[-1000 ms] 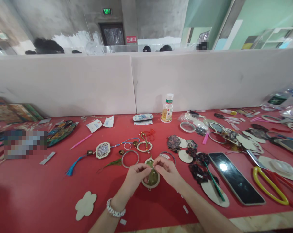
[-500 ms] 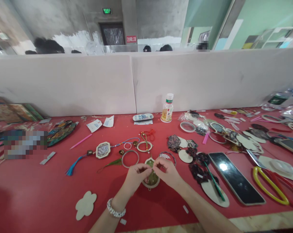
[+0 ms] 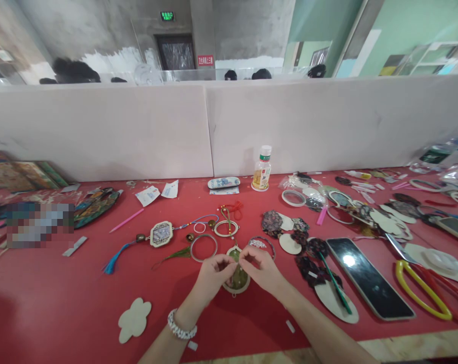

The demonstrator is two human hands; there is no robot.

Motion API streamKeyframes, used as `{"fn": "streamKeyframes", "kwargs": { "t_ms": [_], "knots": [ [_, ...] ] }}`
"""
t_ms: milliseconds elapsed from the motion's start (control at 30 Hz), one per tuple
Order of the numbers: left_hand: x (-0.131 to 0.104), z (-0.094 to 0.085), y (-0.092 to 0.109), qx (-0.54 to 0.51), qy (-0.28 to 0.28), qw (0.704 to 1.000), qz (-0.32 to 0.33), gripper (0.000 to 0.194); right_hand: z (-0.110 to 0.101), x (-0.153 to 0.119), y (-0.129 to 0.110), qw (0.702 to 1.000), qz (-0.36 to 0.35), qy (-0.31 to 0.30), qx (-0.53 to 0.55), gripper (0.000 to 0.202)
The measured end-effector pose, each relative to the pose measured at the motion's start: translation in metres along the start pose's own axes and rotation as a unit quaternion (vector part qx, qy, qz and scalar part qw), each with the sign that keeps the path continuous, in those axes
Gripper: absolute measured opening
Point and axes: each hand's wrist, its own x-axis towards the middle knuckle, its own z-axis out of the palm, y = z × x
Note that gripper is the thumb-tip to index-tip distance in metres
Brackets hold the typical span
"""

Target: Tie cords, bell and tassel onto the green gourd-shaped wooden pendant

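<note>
Just above a round pendant [image 3: 239, 280] with a green face and a cream rim, my two hands meet fingertip to fingertip. My left hand [image 3: 216, 273], with a white beaded bracelet [image 3: 181, 325] at the wrist, is closed in a pinch. My right hand [image 3: 261, 268] pinches in the same way from the other side. Whatever sits between the fingertips is too small to make out. The hands cover the pendant's upper part. A brown cord with a cream ring [image 3: 225, 229] lies beyond it, and a grey ring [image 3: 203, 247] lies beyond my left hand.
To the right lie a phone [image 3: 371, 278], scissors [image 3: 422, 288] with yellow and red handles, and dark fabric pieces [image 3: 312, 263]. A capped bottle [image 3: 261, 169] stands by the white partition [image 3: 137, 131]. On the left are a tasselled pendant [image 3: 161, 234] and a flower-shaped piece [image 3: 134, 320].
Hardly anything differs. Both hands stay over the green pendant in the same pinch, with only a tiny shift of the fingers.
</note>
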Motion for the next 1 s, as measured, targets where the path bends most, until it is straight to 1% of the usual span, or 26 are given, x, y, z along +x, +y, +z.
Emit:
{"fn": "streamKeyframes", "kwargs": {
  "t_ms": [100,200,300,367,500,867,1000],
  "knots": [
    [0.0002,-0.0017,-0.0019,-0.014,0.001,1.000,-0.008,0.022,-0.0010,-0.0003,0.0000,0.999,-0.010,0.033,-0.019,0.006],
    [0.0002,-0.0026,-0.0025,-0.022,0.003,1.000,-0.012,0.023,-0.0023,-0.0014,-0.0016,0.996,-0.057,0.061,-0.039,0.007],
    [0.0001,-0.0029,-0.0021,-0.031,0.003,0.999,-0.010,0.022,-0.0032,-0.0034,-0.0042,0.992,-0.105,0.050,-0.057,0.007],
    [0.0001,-0.0029,-0.0018,-0.034,-0.003,0.999,-0.010,0.021,-0.0032,-0.0048,-0.0055,0.990,-0.116,0.032,-0.073,0.008],
    [-0.0001,-0.0024,-0.0007,-0.032,-0.011,0.999,-0.002,0.020,-0.0022,-0.0062,-0.0055,0.988,-0.107,0.013,-0.106,0.007],
    [-0.0005,-0.0028,-0.0005,-0.014,-0.018,1.000,0.002,0.022,-0.0020,-0.0053,-0.0037,0.987,-0.096,0.017,-0.129,0.009],
    [-0.0001,-0.0034,-0.0017,-0.007,-0.013,1.000,0.003,0.022,-0.0026,-0.0053,-0.0045,0.986,-0.098,0.014,-0.132,0.010]
  ]
}}
